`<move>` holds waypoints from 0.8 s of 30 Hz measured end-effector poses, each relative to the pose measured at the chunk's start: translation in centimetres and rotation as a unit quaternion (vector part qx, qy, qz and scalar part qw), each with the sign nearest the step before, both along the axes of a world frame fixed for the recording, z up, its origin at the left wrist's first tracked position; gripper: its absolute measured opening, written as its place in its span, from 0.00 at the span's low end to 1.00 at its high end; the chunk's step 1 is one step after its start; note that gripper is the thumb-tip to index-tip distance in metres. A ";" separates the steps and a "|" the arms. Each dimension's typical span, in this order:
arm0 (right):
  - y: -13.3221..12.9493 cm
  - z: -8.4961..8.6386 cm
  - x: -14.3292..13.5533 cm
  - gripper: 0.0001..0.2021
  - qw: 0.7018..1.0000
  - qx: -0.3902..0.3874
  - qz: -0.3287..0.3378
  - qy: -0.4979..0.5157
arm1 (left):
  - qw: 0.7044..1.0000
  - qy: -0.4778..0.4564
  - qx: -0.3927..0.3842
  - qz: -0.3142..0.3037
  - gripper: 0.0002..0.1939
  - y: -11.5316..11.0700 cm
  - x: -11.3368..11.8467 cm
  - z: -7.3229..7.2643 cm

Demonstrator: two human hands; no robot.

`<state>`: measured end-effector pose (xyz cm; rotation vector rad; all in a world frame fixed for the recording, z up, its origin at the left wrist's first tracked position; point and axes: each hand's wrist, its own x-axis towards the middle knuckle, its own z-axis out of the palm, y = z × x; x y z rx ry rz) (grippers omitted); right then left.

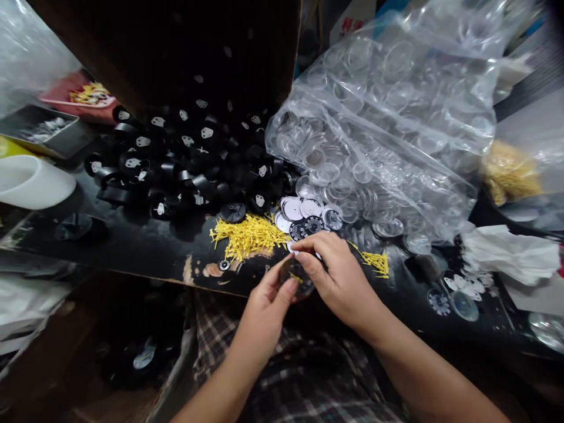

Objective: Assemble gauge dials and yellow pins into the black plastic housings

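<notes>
Near the table's front edge, my left hand [268,302] grips a round black dial [304,284] with a yellow pointer on its face, thumb over the front. My right hand [339,276] bends over the top of the same dial, thumb and fingers closed at its upper rim. The hands cover part of its edge. Just behind them lie a pile of yellow pointers [251,234] and several white and black printed dial discs [312,225]. A smaller bunch of yellow pointers [375,262] sits right of my right hand.
Black round housings [176,170] spill from a large dark box [185,47]. A plastic bag of clear round covers [374,135] fills the back right. At left stand a white cup [37,182], a grey tray [66,136] and a red tray [94,110]. Crumpled white paper [509,254] lies right.
</notes>
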<state>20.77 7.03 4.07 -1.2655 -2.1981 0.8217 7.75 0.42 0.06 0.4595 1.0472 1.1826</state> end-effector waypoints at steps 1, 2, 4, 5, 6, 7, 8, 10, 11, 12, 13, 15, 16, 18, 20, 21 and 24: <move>0.1 -0.1 -0.1 0.17 1.000 -0.009 -0.006 -0.020 | 1.000 0.018 0.019 -0.016 0.18 -0.2 0.2 -0.1; 0.0 -0.3 -0.3 0.19 0.999 -0.005 -0.008 -0.039 | 0.998 0.032 0.036 -0.032 0.19 -0.5 0.4 -0.1; -0.2 -0.7 -0.7 0.20 0.998 0.031 -0.009 -0.052 | 0.995 0.066 0.058 -0.051 0.21 -0.8 0.5 0.2; -0.3 -0.9 -0.9 0.20 0.997 0.053 -0.014 -0.045 | 0.993 0.086 0.066 -0.056 0.21 -0.9 0.4 0.3; -0.5 -1.1 -1.0 0.19 0.997 0.070 -0.018 -0.033 | 0.989 0.111 0.071 -0.059 0.21 -0.9 0.3 0.5; -0.7 -1.2 -1.2 0.19 0.996 0.080 -0.021 -0.019 | 0.986 0.139 0.074 -0.061 0.21 -0.9 0.2 0.7; -0.7 -1.3 -1.3 0.19 0.996 0.084 -0.021 -0.010 | 0.982 0.163 0.074 -0.063 0.21 -0.9 0.0 0.9; -0.7 -1.4 -1.6 0.20 0.997 0.073 -0.001 -0.008 | 0.979 0.185 0.063 -0.065 0.20 -1.1 -0.6 1.0; -0.6 -1.4 -1.8 0.20 0.998 0.060 0.022 -0.015 | 0.979 0.186 0.052 -0.064 0.20 -1.4 -1.0 1.0; -0.3 -1.4 -1.9 0.20 0.997 0.046 0.049 -0.028 | 0.980 0.183 0.036 -0.065 0.20 -1.9 -1.6 0.8; 0.0 -1.5 -2.0 0.18 0.995 0.038 0.073 -0.050 | 0.981 0.179 0.015 -0.067 0.20 -2.7 -2.4 0.5; 0.9 -1.8 -2.4 0.12 0.986 0.054 0.105 -0.118 | 0.980 0.187 -0.039 -0.064 0.20 -4.7 -4.8 -0.4; 1.4 -1.9 -2.6 0.08 0.977 0.075 0.115 -0.160 | 0.976 0.202 -0.065 -0.046 0.21 -5.9 -6.3 -1.0; 2.3 -2.2 -3.0 0.06 0.955 0.125 0.135 -0.235 | 0.960 0.254 -0.116 -0.002 0.24 -8.4 -9.9 -2.4; 3.0 -2.1 -3.5 0.05 0.934 0.159 0.159 -0.277 | 0.918 0.352 -0.172 0.064 0.29 -10.4 -13.4 -3.4; 3.2 -2.0 -3.8 0.05 0.927 0.172 0.168 -0.288 | 0.885 0.408 -0.208 0.080 0.32 -11.0 -14.8 -3.7; 3.8 -1.2 -4.6 0.06 0.905 0.196 0.210 -0.315 | 0.835 0.492 -0.206 0.133 0.31 -11.5 -16.3 -3.1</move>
